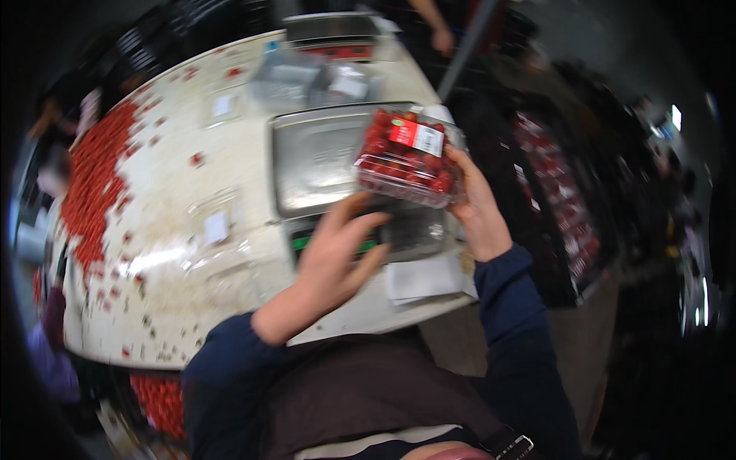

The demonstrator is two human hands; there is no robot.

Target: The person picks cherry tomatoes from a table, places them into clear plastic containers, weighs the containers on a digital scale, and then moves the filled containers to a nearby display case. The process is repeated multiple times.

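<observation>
My right hand [472, 201] grips a clear plastic clamshell of red fruit [397, 167] by its right side. The clamshell is lidded, bears a red and white label, and is held tilted over the right part of a weighing scale's steel pan [313, 158]. Just below and left of it is my left hand [339, 253], fingers apart and holding nothing. It passes over the scale's dark display panel with green lights, hiding part of it. The fruit looks like strawberries or small tomatoes; blur leaves this unsettled.
Loose red fruit [95, 195] is heaped along the white table's [167, 213] left side. A second scale [330, 34] and clear containers [287, 77] stand at the back. White paper [425, 279] lies at the near edge. A crate of packed fruit [558, 190] is at right. Other people stand around.
</observation>
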